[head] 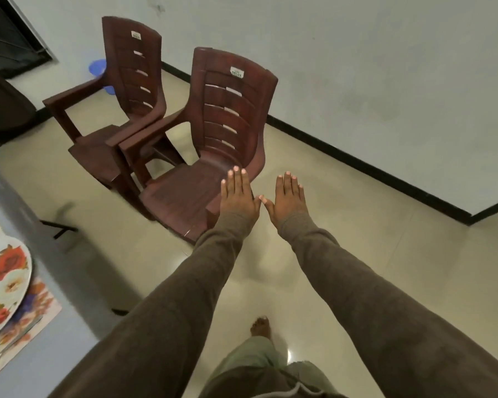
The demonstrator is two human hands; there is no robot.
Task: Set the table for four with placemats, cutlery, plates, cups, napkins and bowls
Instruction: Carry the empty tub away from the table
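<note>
Both arms are stretching straight out in front, and neither of the hands is carrying anything: the left hand [237, 193] is hanging flat with fingers straight and together, the right hand [288, 198] is doing the same, thumbs nearly meeting between them. They are hovering over the floor [357, 239] beside the nearer brown chair [213, 133], with a second chair [121, 90] standing just behind it. The person is facing away from the work: the tabletop [41, 326] is sitting at the far left edge, showing a flowered plate [3, 280] lying on a flowered placemat [38, 311], something thin lying on the mat beside it, too blurred to name. So at least one setting is looking partly laid, and no placing is going on right now. How many settings are finished I cannot tell. The next move, by my reading, is calling for a turn back to the tabletop or a walk to fetch what is missing.
</note>
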